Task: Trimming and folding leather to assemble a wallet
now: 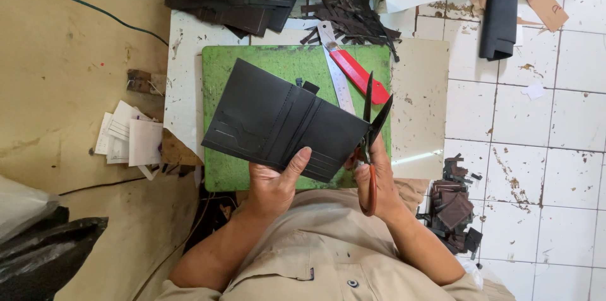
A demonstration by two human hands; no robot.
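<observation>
Fingers: left hand (pixel 273 182) pinches black wallet panel (pixel 284 121) | right hand (pixel 372 178) grips scissors (pixel 372 130) | panel: light, floppy; best held low-centre edge

Scissors (pixel 371 143) handles hidden in right fist

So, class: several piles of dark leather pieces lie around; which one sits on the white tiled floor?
The small pile of dark scraps beside the right hand; the other piles lie above the green mat.

Green cutting mat (pixel 252 61), steel ruler (pixel 338 74), red-handled knife (pixel 360 77); leather scraps (pixel 451 212)
</observation>
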